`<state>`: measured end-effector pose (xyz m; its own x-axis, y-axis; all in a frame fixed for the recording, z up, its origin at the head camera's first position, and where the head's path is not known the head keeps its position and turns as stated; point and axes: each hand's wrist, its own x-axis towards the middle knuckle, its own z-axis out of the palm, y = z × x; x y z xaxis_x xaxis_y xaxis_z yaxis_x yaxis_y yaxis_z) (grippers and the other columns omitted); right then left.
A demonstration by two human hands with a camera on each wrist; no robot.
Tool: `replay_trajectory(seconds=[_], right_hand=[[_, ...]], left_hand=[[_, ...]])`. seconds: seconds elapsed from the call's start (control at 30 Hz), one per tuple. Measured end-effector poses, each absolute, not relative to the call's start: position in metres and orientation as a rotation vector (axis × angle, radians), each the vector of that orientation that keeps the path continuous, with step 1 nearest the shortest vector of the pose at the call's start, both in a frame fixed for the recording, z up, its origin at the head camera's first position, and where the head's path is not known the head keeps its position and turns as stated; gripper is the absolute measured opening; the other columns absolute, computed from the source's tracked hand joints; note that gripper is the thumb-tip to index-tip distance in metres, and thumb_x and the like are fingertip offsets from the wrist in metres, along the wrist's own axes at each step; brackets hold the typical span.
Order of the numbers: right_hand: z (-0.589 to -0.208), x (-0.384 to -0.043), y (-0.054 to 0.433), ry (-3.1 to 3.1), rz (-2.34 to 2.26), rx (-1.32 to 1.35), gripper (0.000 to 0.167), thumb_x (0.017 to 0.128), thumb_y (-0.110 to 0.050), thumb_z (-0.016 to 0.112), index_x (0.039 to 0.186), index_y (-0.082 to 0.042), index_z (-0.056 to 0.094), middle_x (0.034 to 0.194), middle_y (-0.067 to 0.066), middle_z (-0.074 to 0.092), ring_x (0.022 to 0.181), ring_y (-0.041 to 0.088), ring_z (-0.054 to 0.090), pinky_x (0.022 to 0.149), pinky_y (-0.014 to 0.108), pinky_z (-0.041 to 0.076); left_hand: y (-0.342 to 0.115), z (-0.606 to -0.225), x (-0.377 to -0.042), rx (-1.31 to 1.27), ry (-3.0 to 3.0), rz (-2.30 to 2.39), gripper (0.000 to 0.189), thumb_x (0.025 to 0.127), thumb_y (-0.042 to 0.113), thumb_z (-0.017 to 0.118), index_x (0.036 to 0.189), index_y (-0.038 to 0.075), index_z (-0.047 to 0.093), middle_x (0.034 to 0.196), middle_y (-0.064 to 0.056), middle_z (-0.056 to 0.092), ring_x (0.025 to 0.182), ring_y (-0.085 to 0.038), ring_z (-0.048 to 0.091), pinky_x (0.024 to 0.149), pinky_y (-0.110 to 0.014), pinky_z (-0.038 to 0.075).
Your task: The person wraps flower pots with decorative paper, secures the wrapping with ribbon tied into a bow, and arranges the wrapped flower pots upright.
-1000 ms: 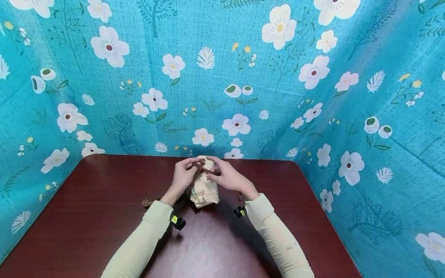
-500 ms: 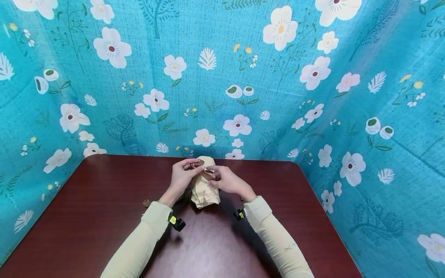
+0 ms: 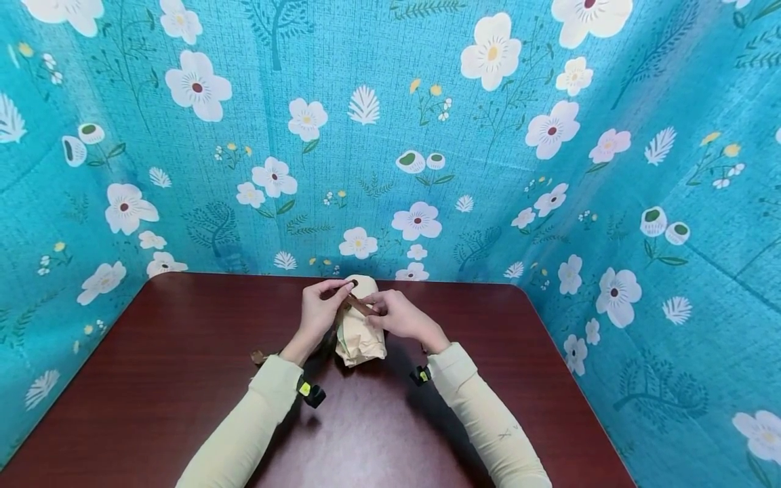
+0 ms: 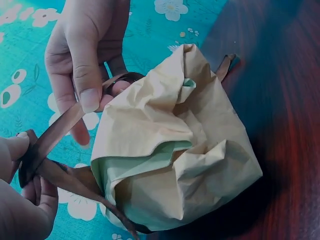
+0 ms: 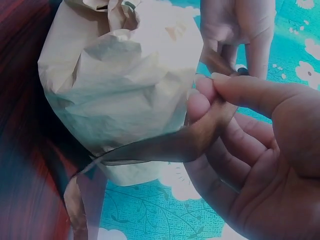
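Observation:
A parcel wrapped in crumpled beige paper [image 3: 360, 344] stands near the table's far edge, its green inner side showing at a fold in the left wrist view. Brown ribbon [image 5: 150, 146] runs around it. My left hand [image 3: 317, 315] pinches the ribbon between thumb and fingers at the parcel's upper left. On the other side, my right hand [image 3: 404, 316] pinches another stretch of the ribbon. Between both hands the brown band [image 4: 59, 131] spans across, crossing itself at the left fingers. The fingers partly hide how the ribbon is looped.
The dark red table [image 3: 201, 400] spreads in front and to both sides. A brown ribbon end [image 3: 257, 356] lies beside the left wrist. Blue flowered cloth [image 3: 378, 135] hangs close behind the table and along its right side.
The hands have drawn slightly apart from where they nearly met half a second ago. More ribbon now shows stretched between them, while the parcel stays in about the same place.

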<state>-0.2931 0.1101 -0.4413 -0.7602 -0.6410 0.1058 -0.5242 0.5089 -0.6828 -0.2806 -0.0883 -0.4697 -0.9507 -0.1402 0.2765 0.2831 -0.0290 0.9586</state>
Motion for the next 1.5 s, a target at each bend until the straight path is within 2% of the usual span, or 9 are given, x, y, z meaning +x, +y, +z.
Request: replay_trajectory(seconds=[0.1, 0.2, 0.37, 0.5, 0.63, 0.93, 1.1, 1.33, 1.5], right_hand=[[-0.441, -0.295, 0.110, 2.608, -1.105, -1.021, 0.012, 0.095, -0.004, 0.069, 0.104, -0.002, 0.077, 0.070, 0.002, 0.067, 0.057, 0.005, 0.051, 0.053, 0.021, 0.041], [-0.441, -0.297, 0.110, 2.644, -1.090, -1.037, 0.015, 0.099, -0.011, 0.066, 0.093, -0.006, 0.079, 0.066, 0.000, 0.063, 0.056, 0.004, 0.049, 0.053, 0.020, 0.040], [-0.440, -0.297, 0.110, 2.719, -1.040, -1.103, 0.019, 0.102, -0.014, 0.061, 0.099, -0.009, 0.079, 0.074, 0.000, 0.063, 0.066, 0.010, 0.052, 0.060, 0.025, 0.043], [-0.440, -0.298, 0.109, 2.771, -1.057, -1.128, 0.019, 0.101, -0.012, 0.062, 0.099, -0.009, 0.080, 0.110, 0.010, 0.069, 0.102, 0.018, 0.059, 0.083, 0.036, 0.050], [-0.438, -0.297, 0.107, 2.723, -1.142, -1.133, 0.019, 0.101, -0.018, 0.063, 0.098, -0.008, 0.079, 0.130, 0.019, 0.062, 0.125, 0.028, 0.055, 0.097, 0.050, 0.049], [-0.443, -0.298, 0.110, 2.597, -1.146, -1.187, 0.010, 0.093, -0.018, 0.075, 0.098, -0.011, 0.081, 0.137, 0.012, 0.062, 0.132, 0.027, 0.054, 0.099, 0.052, 0.049], [-0.443, -0.310, 0.102, 2.718, -1.136, -1.209, 0.005, 0.091, -0.014, 0.077, 0.092, -0.012, 0.082, 0.138, 0.014, 0.063, 0.137, 0.031, 0.049, 0.109, 0.052, 0.043], [-0.451, -0.326, 0.087, 2.665, -1.282, -1.152, 0.010, 0.094, -0.009, 0.072, 0.087, -0.010, 0.078, 0.091, 0.003, 0.077, 0.096, 0.018, 0.070, 0.092, 0.044, 0.056], [-0.459, -0.333, 0.082, 2.634, -1.423, -1.111, 0.006, 0.095, -0.009, 0.071, 0.092, -0.010, 0.077, 0.087, 0.002, 0.076, 0.086, 0.016, 0.072, 0.081, 0.034, 0.059]], left_hand=[[-0.090, -0.468, -0.280, -0.187, -1.973, -2.004, 0.021, 0.091, 0.016, 0.078, 0.105, 0.001, 0.080, 0.100, -0.015, 0.073, 0.079, -0.010, 0.061, 0.063, -0.017, 0.049], [-0.092, -0.466, -0.281, -0.222, -1.998, -1.983, 0.022, 0.092, 0.016, 0.077, 0.105, -0.001, 0.079, 0.101, -0.015, 0.072, 0.084, -0.010, 0.061, 0.066, -0.016, 0.049], [-0.098, -0.459, -0.282, -0.306, -2.012, -2.104, 0.024, 0.098, 0.018, 0.069, 0.107, -0.004, 0.074, 0.098, -0.007, 0.075, 0.086, -0.017, 0.067, 0.069, -0.019, 0.052], [-0.102, -0.454, -0.283, -0.446, -2.045, -2.180, 0.025, 0.102, 0.018, 0.062, 0.109, -0.005, 0.070, 0.092, -0.007, 0.071, 0.079, -0.016, 0.065, 0.067, -0.022, 0.052], [-0.102, -0.452, -0.283, -0.553, -2.064, -2.204, 0.025, 0.104, 0.016, 0.059, 0.109, -0.007, 0.068, 0.090, -0.016, 0.068, 0.068, -0.012, 0.060, 0.061, -0.024, 0.050], [-0.103, -0.451, -0.283, -0.576, -2.065, -2.161, 0.024, 0.104, 0.016, 0.058, 0.109, -0.006, 0.068, 0.095, -0.035, 0.062, 0.064, -0.013, 0.058, 0.057, -0.026, 0.050], [-0.104, -0.451, -0.283, -0.608, -2.060, -2.175, 0.025, 0.105, 0.018, 0.058, 0.106, -0.005, 0.068, 0.091, -0.028, 0.064, 0.064, -0.013, 0.057, 0.056, -0.026, 0.049], [-0.104, -0.453, -0.283, -0.586, -2.090, -2.177, 0.026, 0.105, 0.019, 0.059, 0.110, -0.004, 0.069, 0.091, -0.017, 0.069, 0.069, -0.013, 0.059, 0.059, -0.026, 0.049], [-0.106, -0.452, -0.284, -0.559, -2.098, -2.167, 0.026, 0.104, 0.018, 0.059, 0.111, -0.006, 0.070, 0.093, -0.022, 0.069, 0.076, -0.016, 0.062, 0.065, -0.024, 0.051]])
